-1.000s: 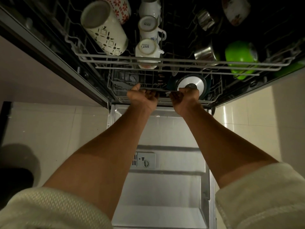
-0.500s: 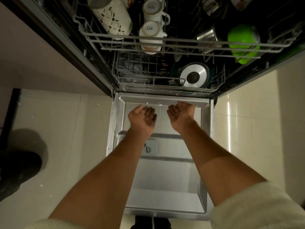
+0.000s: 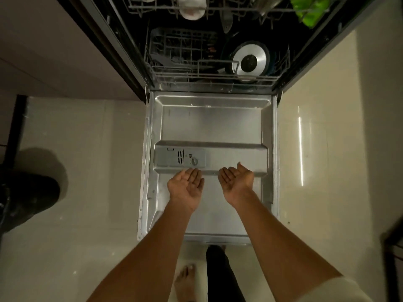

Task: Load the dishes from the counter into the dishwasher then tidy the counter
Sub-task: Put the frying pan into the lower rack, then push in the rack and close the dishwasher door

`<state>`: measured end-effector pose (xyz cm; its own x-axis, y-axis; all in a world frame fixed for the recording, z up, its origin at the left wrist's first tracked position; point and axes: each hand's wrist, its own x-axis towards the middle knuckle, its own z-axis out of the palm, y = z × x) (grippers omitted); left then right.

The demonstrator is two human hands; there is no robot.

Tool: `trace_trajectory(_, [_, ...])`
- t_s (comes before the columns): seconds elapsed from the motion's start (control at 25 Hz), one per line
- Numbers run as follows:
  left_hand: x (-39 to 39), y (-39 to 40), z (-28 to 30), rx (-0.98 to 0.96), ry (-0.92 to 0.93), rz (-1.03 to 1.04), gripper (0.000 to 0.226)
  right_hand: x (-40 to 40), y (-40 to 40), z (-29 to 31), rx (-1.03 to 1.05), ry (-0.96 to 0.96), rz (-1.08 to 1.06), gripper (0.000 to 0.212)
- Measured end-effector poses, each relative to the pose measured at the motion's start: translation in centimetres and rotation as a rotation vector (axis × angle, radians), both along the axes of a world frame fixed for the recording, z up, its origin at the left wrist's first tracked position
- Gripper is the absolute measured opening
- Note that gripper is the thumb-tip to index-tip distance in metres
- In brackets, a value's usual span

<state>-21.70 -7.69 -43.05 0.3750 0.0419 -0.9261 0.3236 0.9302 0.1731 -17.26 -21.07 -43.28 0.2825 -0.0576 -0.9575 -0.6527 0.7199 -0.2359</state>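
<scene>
The dishwasher door (image 3: 209,127) lay folded down flat over the floor, its steel inner face up, with the grey detergent dispenser (image 3: 180,158) set left of its middle. Beyond it, at the far end, the lower rack (image 3: 209,77) sat inside the tub, holding a round pan lid (image 3: 249,61) on the right. Above that, the upper rack (image 3: 218,7) carried a white cup (image 3: 192,10) and a green bowl (image 3: 309,12). The left hand (image 3: 185,186) and right hand (image 3: 236,182) hovered palm up over the door, near the dispenser, fingers relaxed and wide, holding nothing, well apart from the racks. A bare foot (image 3: 185,282) stood on the pale tile floor (image 3: 87,171).
</scene>
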Motion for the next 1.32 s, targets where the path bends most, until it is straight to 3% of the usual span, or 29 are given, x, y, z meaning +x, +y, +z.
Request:
trace_trajectory(0.24, [-11.6,0.6,-2.1,0.012,0.079,-0.058,0.040,-13.0,-1.8,-1.9,0.007,0.034,-0.046,0.062])
trace_trajectory(0.56, [-26.0,1.9,-11.3,0.040,0.254,-0.001,0.052,-27.5,-5.0,-10.6,0.006,0.172,-0.138,0.082])
trace_trajectory(1.04, [-28.8,2.2,-21.7,-0.015,0.174,0.262,0.070,-30.3,-5.7,-20.7,0.110,0.080,-0.362,0.089])
trace_trajectory(1.32, [-29.6,1.7,-20.6,-0.061,0.139,0.321,0.074,-31.1,-5.5,-19.6,0.129,0.060,-0.423,0.079])
